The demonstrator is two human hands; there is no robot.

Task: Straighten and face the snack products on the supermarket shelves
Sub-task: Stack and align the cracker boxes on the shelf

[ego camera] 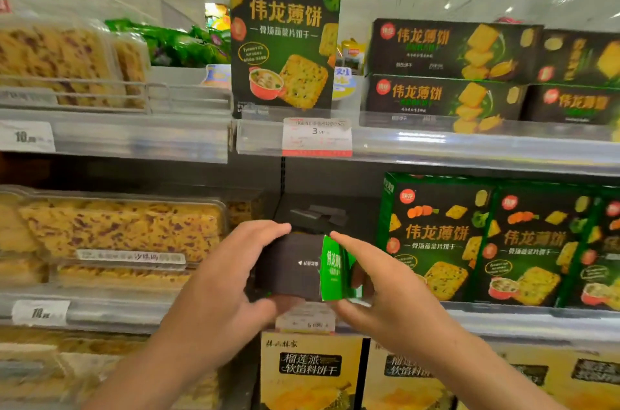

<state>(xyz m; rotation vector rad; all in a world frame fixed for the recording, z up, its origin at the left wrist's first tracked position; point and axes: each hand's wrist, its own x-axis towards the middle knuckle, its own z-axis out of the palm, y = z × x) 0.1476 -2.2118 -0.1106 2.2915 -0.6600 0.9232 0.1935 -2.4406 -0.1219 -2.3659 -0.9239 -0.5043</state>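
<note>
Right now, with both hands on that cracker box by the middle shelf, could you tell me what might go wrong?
1. The cracker box, held by the left hand and right hand, shows its dark end and green side, so it may get shelved without its front facing out.
2. Pushing it into the gap could nudge the upright boxes beside it askew.
3. The single box standing alone on the upper shelf edge could topple if bumped.

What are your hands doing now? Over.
Left hand and right hand both grip biscuit box. Box end-on before middle-shelf gap. Nothing in the way.
</note>
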